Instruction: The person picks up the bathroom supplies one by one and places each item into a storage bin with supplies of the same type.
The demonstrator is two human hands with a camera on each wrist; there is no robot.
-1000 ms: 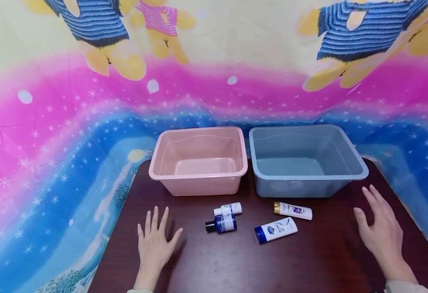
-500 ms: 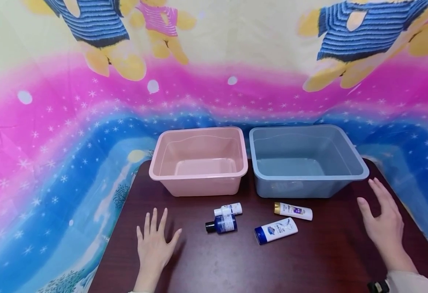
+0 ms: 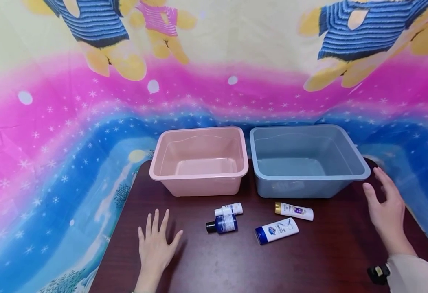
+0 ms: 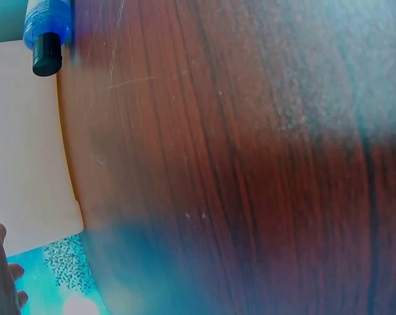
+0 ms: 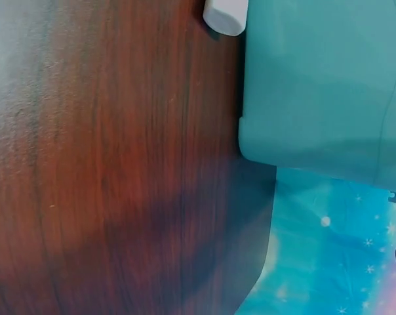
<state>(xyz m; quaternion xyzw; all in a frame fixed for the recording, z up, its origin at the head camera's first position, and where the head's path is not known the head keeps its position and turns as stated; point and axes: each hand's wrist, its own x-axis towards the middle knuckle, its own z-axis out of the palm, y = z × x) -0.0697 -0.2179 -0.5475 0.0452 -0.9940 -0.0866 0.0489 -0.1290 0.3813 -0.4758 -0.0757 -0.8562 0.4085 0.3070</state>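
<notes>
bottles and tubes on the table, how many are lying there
4. Small white bottle and dark blue bottle before the pink tub; gold-capped tube and blue-capped tube before the grey tub. None seems hidden.

The print on the four small containers, among them the dark blue bottle (image 3: pixel 222 224) and the blue-capped tube (image 3: pixel 276 230), is too small to read in the head view. The left wrist view cuts that bottle at the top edge, showing little beyond its black cap, and only fingertips of the left hand (image 3: pixel 156 243) show at its left edge (much of this view is blurred). The right wrist view clips a white tube (image 5: pixel 225 14) at the top and the grey-blue tub (image 5: pixel 322 85) at the right.
</notes>
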